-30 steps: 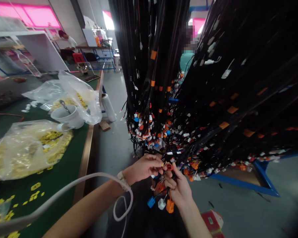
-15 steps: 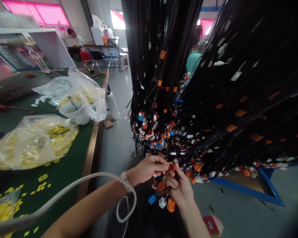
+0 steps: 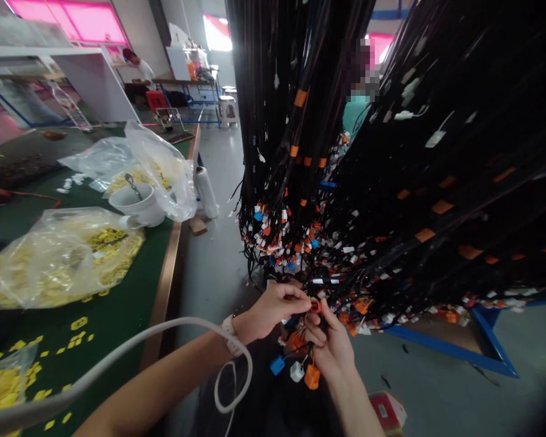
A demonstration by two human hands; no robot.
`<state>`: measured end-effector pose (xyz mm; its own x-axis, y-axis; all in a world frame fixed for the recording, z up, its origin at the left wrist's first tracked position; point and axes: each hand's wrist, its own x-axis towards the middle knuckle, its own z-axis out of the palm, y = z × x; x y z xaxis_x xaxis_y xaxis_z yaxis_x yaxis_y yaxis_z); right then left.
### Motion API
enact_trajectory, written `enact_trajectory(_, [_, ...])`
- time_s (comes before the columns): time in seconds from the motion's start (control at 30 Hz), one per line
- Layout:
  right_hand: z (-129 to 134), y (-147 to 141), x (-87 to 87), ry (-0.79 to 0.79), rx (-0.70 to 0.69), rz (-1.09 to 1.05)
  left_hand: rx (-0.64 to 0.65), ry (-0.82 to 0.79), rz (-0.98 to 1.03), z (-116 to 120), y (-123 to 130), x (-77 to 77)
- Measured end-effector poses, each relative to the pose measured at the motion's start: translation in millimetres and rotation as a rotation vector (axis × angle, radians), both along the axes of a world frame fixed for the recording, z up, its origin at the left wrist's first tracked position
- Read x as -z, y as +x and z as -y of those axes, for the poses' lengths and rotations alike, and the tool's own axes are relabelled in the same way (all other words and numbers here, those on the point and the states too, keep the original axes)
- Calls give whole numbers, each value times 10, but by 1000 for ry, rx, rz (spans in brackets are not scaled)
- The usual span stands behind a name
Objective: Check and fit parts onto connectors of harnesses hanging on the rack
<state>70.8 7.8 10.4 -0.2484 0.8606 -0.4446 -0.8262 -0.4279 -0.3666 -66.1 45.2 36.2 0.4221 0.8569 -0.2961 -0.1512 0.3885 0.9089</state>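
A small red connector (image 3: 316,306) is pinched between the thumb and fingers of my right hand (image 3: 330,340). My left hand (image 3: 277,308) is closed, its fingertips meeting at the connector's left side; whatever they hold is too small to name. Below my right hand dangle a blue connector (image 3: 277,365), a white connector (image 3: 296,371) and an orange connector (image 3: 312,377) on wires. Behind both hands hang thick black wire harnesses (image 3: 277,121) with many coloured connectors at their lower ends.
On the left, a green table (image 3: 139,297) bears bags of yellow pieces (image 3: 113,261) and a white mug (image 3: 139,206). A pale cable (image 3: 164,326) crosses over my left forearm. A blue frame (image 3: 495,346) stands at right. Two people are farther back.
My left fingertips have shifted slightly right, closer over the red connector. The dangling connectors have swung a little to the left. My right hand keeps its grip.
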Motion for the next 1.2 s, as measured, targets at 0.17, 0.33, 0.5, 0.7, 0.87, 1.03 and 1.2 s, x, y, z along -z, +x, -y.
enact_trajectory(0.17, [26, -27, -10, -24, 24, 15, 6, 349, -351, 27, 2, -109])
enact_trajectory(0.33, [41, -45, -17, -38, 42, 27, 9, 532, -501, 61, 8, -156])
enact_trajectory(0.5, [39, -63, -27, -35, 55, 33, -6, 568, -549, 75, 14, -146])
enact_trajectory(0.7, [53, -79, -36, -31, 79, 73, 23, 587, -588, 67, 6, -173])
enact_trajectory(0.87, [54, -78, -42, -40, 83, 89, 39, 604, -607, 57, -7, -185])
enact_trajectory(1.03, [65, -71, -35, -25, 85, 108, 43, 642, -594, 55, -15, -182])
enact_trajectory(1.2, [74, -70, -36, -18, 77, 99, 55, 662, -603, 52, -27, -177])
